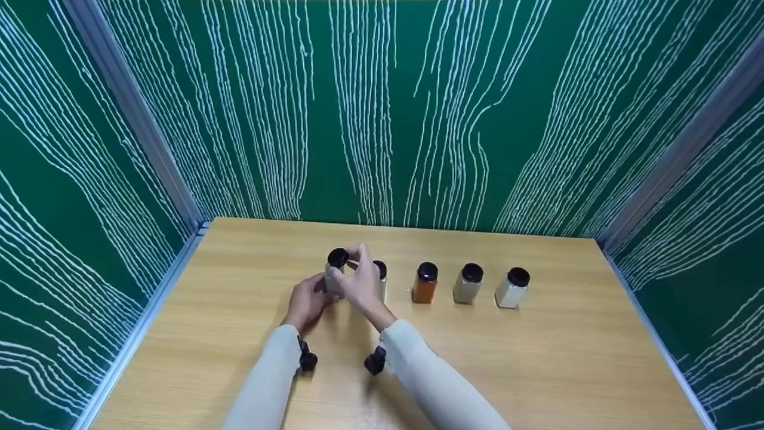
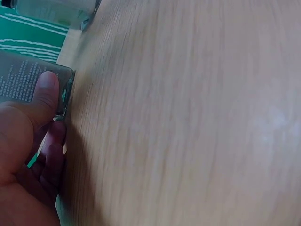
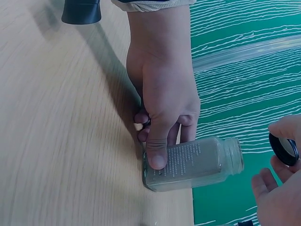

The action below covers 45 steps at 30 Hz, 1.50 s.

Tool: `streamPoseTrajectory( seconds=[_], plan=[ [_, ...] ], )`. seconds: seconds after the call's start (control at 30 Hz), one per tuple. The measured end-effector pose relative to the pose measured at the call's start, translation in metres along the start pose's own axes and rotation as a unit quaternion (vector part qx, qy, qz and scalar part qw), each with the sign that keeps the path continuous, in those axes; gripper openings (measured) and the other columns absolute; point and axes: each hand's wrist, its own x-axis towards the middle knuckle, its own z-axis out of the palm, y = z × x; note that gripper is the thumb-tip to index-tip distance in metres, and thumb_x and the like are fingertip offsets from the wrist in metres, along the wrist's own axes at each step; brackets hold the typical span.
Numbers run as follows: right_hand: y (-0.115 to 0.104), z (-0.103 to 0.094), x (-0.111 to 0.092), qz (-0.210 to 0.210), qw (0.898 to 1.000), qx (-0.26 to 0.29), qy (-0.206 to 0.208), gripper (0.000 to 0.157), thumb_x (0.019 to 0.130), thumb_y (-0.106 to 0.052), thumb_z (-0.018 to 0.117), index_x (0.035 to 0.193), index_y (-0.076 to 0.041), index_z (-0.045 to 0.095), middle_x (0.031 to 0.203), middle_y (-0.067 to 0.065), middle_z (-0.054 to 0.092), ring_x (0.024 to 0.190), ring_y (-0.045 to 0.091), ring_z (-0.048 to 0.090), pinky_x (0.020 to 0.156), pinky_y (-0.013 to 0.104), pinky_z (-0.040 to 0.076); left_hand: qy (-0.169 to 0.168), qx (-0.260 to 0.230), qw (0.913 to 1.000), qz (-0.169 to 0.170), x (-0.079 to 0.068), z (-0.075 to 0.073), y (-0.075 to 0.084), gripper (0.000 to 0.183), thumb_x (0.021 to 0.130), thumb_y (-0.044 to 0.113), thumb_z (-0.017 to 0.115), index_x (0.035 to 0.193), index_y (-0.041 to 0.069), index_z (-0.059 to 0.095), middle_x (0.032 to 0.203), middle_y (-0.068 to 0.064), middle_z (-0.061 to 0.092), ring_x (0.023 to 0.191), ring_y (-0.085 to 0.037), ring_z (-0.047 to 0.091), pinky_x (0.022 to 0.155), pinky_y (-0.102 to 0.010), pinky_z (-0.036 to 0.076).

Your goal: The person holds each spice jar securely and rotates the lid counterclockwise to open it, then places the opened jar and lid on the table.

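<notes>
My left hand (image 1: 306,304) grips a square glass jar (image 3: 202,165) low on its body, the thumb lying over small white printing. In the left wrist view the same jar (image 2: 23,77) and that thumb show at the left edge. My right hand (image 1: 362,286) pinches a round black lid (image 3: 284,149) between thumb and fingers. A small gap parts the lid from the jar's bare threaded mouth in the right wrist view. Seen from the head, the lid (image 1: 338,257) overlaps the jar's top.
Just right of my right hand stands another black-capped jar (image 1: 382,272), partly hidden by it. Farther right are a jar of orange-brown contents (image 1: 425,289), a greyish jar (image 1: 466,289) and a whitish jar (image 1: 510,292), all capped. Green walls (image 1: 358,119) with white lines enclose the wooden table (image 1: 537,370).
</notes>
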Motion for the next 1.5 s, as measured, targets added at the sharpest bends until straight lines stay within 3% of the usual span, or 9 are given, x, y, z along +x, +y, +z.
streamPoseTrajectory(
  seconds=[0.17,0.5,0.7,0.87,1.27,1.5],
  plan=[
    [0.002,0.0,-0.001,-0.021,1.0,0.005,0.005,0.036,0.083,-0.007,0.08,0.109,-0.008,0.056,0.107,0.004,0.066,0.113,0.024,0.067,0.099,0.04,0.053,0.008,0.01,0.9999,0.011,-0.001,0.001,-0.002,0.049,0.081,0.015,0.086,0.128,0.012,0.072,0.116,-0.009,0.075,0.113,-0.029,0.068,0.102,-0.047,0.049],
    [0.003,-0.002,-0.001,-0.017,1.0,0.015,0.004,0.036,0.086,-0.012,0.08,0.115,-0.009,0.058,0.105,0.006,0.068,0.105,0.032,0.069,0.094,0.034,0.055,0.009,0.013,0.9997,-0.017,0.002,0.001,-0.003,0.05,0.08,0.016,0.088,0.127,0.016,0.073,0.113,-0.005,0.076,0.112,-0.027,0.068,0.103,-0.045,0.048],
    [0.002,-0.008,-0.002,-0.033,0.999,-0.013,0.002,0.037,0.09,-0.023,0.08,0.119,-0.01,0.061,0.097,0.005,0.066,0.088,0.02,0.067,0.082,0.035,0.057,0.001,0.009,0.9997,-0.023,0.002,0.002,-0.004,0.043,0.081,0.016,0.086,0.122,0.02,0.075,0.11,-0.001,0.077,0.111,-0.024,0.068,0.102,-0.044,0.048],
    [0.001,-0.013,0.0,-0.059,0.997,-0.043,-0.004,0.035,0.091,-0.027,0.08,0.116,-0.011,0.063,0.091,0.003,0.062,0.08,0.016,0.061,0.07,0.027,0.053,0.003,0.004,0.9997,-0.022,0.003,0.0,-0.004,0.041,0.08,0.015,0.086,0.119,0.02,0.076,0.112,0.0,0.076,0.113,-0.023,0.067,0.103,-0.043,0.048],
    [0.0,-0.02,-0.003,-0.047,0.996,-0.052,-0.048,0.032,0.091,-0.027,0.079,0.115,-0.011,0.065,0.091,0.005,0.062,0.078,0.014,0.057,0.066,0.022,0.047,-0.014,-0.022,0.9989,-0.04,0.002,0.0,-0.004,0.039,0.084,0.012,0.082,0.121,0.019,0.075,0.119,-0.004,0.075,0.117,-0.026,0.066,0.104,-0.046,0.047],
    [-0.004,-0.026,-0.007,-0.062,0.992,-0.076,-0.08,0.031,0.09,-0.025,0.08,0.112,-0.009,0.066,0.089,0.005,0.06,0.074,0.012,0.055,0.063,0.022,0.046,-0.021,-0.039,0.9984,-0.034,0.001,-0.002,-0.003,0.038,0.084,0.011,0.084,0.12,0.019,0.075,0.118,-0.004,0.075,0.115,-0.024,0.067,0.103,-0.045,0.048]
  ],
)
